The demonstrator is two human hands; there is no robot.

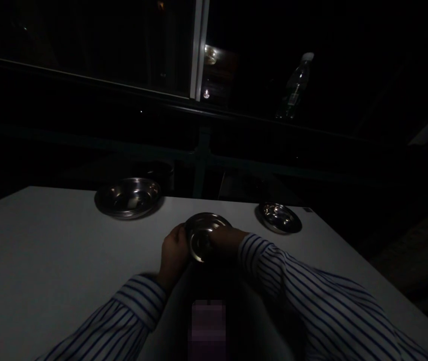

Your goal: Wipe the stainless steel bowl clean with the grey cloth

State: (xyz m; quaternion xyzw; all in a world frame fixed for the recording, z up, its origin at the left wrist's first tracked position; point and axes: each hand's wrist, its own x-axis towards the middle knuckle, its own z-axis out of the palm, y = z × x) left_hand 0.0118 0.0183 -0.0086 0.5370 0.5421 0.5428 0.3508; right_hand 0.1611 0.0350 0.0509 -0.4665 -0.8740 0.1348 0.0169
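In the head view, the left hand (pixel 173 253) and right hand (pixel 229 240) hold a tilted steel dish (pixel 202 235) between them, fingers (pixel 178 236) clenched on its rim, near the surface's (pixel 48 240) near edge. A wider steel dish (pixel 127 198) and a smaller steel dish (pixel 278 217) rest well apart along the far edge.
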